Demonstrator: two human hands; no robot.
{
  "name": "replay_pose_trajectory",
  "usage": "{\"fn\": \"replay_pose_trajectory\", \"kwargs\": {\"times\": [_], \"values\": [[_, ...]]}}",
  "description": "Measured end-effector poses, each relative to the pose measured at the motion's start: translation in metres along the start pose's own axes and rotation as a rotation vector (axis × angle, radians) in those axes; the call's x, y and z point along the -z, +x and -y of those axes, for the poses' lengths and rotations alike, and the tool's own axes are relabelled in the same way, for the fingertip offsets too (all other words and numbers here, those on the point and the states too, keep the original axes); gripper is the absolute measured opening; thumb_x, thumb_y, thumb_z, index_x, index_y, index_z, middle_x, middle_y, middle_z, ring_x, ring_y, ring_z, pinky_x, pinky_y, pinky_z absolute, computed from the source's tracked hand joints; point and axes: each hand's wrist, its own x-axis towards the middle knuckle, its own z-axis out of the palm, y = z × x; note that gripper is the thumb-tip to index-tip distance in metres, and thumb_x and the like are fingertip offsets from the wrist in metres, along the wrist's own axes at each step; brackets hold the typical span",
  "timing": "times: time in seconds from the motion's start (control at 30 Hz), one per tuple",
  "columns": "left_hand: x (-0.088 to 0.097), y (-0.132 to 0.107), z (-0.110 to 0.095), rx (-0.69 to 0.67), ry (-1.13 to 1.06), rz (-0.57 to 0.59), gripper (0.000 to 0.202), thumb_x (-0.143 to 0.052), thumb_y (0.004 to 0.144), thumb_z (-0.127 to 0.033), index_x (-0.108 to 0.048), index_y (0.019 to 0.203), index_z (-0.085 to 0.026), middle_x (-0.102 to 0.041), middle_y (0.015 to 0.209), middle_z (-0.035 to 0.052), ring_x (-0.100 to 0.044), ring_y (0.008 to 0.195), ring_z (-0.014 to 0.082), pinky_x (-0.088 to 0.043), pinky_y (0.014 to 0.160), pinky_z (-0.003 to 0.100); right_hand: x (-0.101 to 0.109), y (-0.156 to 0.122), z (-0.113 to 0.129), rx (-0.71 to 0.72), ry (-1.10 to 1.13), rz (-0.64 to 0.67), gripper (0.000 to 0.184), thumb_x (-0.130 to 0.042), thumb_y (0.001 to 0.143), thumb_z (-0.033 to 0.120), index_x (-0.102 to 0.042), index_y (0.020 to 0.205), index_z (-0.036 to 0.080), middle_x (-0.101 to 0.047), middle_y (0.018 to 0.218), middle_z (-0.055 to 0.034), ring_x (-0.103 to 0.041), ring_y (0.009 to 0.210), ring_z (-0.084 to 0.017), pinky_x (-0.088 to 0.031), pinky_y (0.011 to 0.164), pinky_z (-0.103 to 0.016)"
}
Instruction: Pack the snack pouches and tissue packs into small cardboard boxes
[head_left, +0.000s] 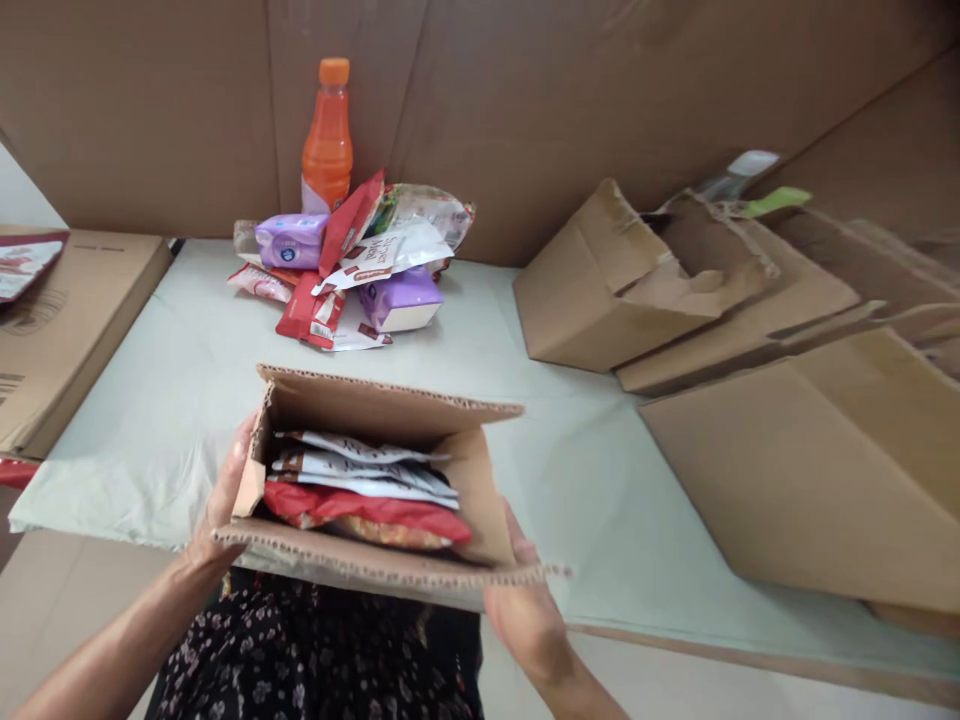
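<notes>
Between my two hands is an open cardboard box (390, 395), tilted so that its inside faces me. My left hand (221, 495) grips its left end, and my right hand (525, 600) holds the right end, with some fingers hidden behind the cardboard. Inside stand several white-and-brown packets (367, 465), packed in a row. In front of them, near the box's closest wall, is a red snack packet (375, 515) with an orange-brown picture on it.
Behind the box lies a pile of snack packets (394, 250) with purple tissue packs (296, 242). An orange drink bottle (328, 140) stands at the back. Several cardboard boxes (615, 285) line the right side. A flat carton (82, 320) lies at left, a packet (30, 262) on it.
</notes>
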Motion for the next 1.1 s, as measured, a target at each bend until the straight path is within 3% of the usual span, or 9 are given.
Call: {"fn": "replay_pose_trajectory", "kwargs": {"times": [0.13, 0.23, 0.37, 0.53, 0.6, 0.73, 0.87, 0.97, 1.1], "values": [[-0.025, 0.045, -0.012, -0.251, -0.096, -0.02, 0.072, -0.054, 0.084, -0.079, -0.066, 0.133, -0.028, -0.073, 0.127, 0.0059, -0.054, 0.138, 0.0328, -0.051, 0.109, 0.043, -0.008, 0.062, 0.016, 0.0, 0.226, -0.051, 0.063, -0.034, 0.1, 0.061, -0.049, 0.151, 0.026, -0.06, 0.15, -0.0095, -0.054, 0.141, -0.029, -0.049, 0.112, -0.051], [-0.028, 0.066, -0.015, -0.3, -0.088, 0.013, 0.071, -0.055, 0.086, -0.077, -0.068, 0.131, -0.023, -0.072, 0.13, 0.008, -0.055, 0.137, 0.0346, -0.047, 0.114, 0.047, -0.008, 0.091, 0.014, -0.018, 0.33, -0.083, 0.058, -0.047, 0.095, 0.063, -0.061, 0.138, 0.025, -0.062, 0.147, -0.0093, -0.056, 0.138, -0.031, -0.047, 0.112, -0.05], [-0.009, 0.056, -0.001, -0.337, -0.05, -0.04, 0.071, -0.047, 0.094, -0.074, -0.06, 0.142, -0.024, -0.059, 0.15, 0.0105, -0.049, 0.144, 0.0351, -0.038, 0.121, 0.053, 0.003, 0.088, -0.001, 0.046, 0.363, -0.141, 0.05, -0.047, 0.098, 0.059, -0.064, 0.134, 0.029, -0.061, 0.148, -0.0078, -0.055, 0.138, -0.03, -0.045, 0.111, -0.052], [0.005, 0.033, 0.0, -0.818, 0.274, -0.068, 0.074, -0.044, 0.096, -0.074, -0.043, 0.157, -0.031, -0.037, 0.167, 0.0078, -0.03, 0.156, 0.034, -0.029, 0.126, 0.053, 0.016, 0.082, 0.013, 0.406, 0.119, -0.129, 0.067, -0.049, 0.097, 0.064, -0.043, 0.156, 0.033, -0.04, 0.165, -0.0091, -0.04, 0.149, -0.035, -0.042, 0.112, -0.057], [0.001, 0.031, -0.009, -0.91, 0.438, -0.017, 0.073, -0.047, 0.097, -0.069, -0.04, 0.158, -0.029, -0.04, 0.165, 0.0101, -0.031, 0.156, 0.0335, -0.029, 0.126, 0.053, 0.013, 0.088, 0.021, 0.495, 0.016, -0.095, 0.069, -0.052, 0.097, 0.062, -0.04, 0.158, 0.033, -0.036, 0.167, -0.0088, -0.035, 0.152, -0.036, -0.039, 0.115, -0.058], [-0.01, 0.037, -0.034, -0.963, 0.649, -0.061, 0.042, -0.055, 0.103, -0.037, -0.057, 0.143, -0.025, -0.067, 0.137, 0.0099, -0.062, 0.13, 0.0249, -0.05, 0.11, 0.042, 0.001, 0.095, 0.023, 0.482, -0.122, -0.063, 0.058, -0.053, 0.101, 0.048, -0.044, 0.156, 0.032, -0.036, 0.167, -0.0074, -0.032, 0.154, -0.033, -0.032, 0.122, -0.057], [-0.013, 0.04, -0.047, -0.978, 0.715, -0.135, 0.021, -0.061, 0.097, -0.025, -0.068, 0.117, -0.022, -0.074, 0.116, 0.007, -0.07, 0.109, 0.022, -0.057, 0.097, 0.037, -0.003, 0.095, 0.026, 0.427, -0.145, -0.112, 0.059, -0.058, 0.099, 0.038, -0.045, 0.155, 0.027, -0.043, 0.162, -0.0121, -0.045, 0.146, -0.034, -0.043, 0.116, -0.056], [-0.015, 0.04, -0.041, -0.938, 0.678, -0.158, 0.028, -0.061, 0.094, -0.022, -0.065, 0.121, -0.023, -0.072, 0.12, 0.0074, -0.068, 0.113, 0.0224, -0.055, 0.101, 0.039, -0.001, 0.103, 0.042, 0.441, -0.219, -0.147, 0.067, -0.062, 0.096, 0.035, -0.038, 0.159, 0.029, -0.046, 0.16, -0.0132, -0.048, 0.143, -0.035, -0.049, 0.109, -0.057], [-0.019, 0.04, -0.03, -0.895, 0.592, -0.181, 0.048, -0.056, 0.094, -0.019, -0.053, 0.141, -0.026, -0.067, 0.128, 0.0086, -0.065, 0.117, 0.0219, -0.054, 0.102, 0.041, 0.003, 0.13, 0.071, 0.595, -0.424, -0.179, 0.078, -0.065, 0.094, 0.034, -0.028, 0.163, 0.031, -0.034, 0.167, -0.0125, -0.038, 0.15, -0.037, -0.044, 0.112, -0.063]]}}
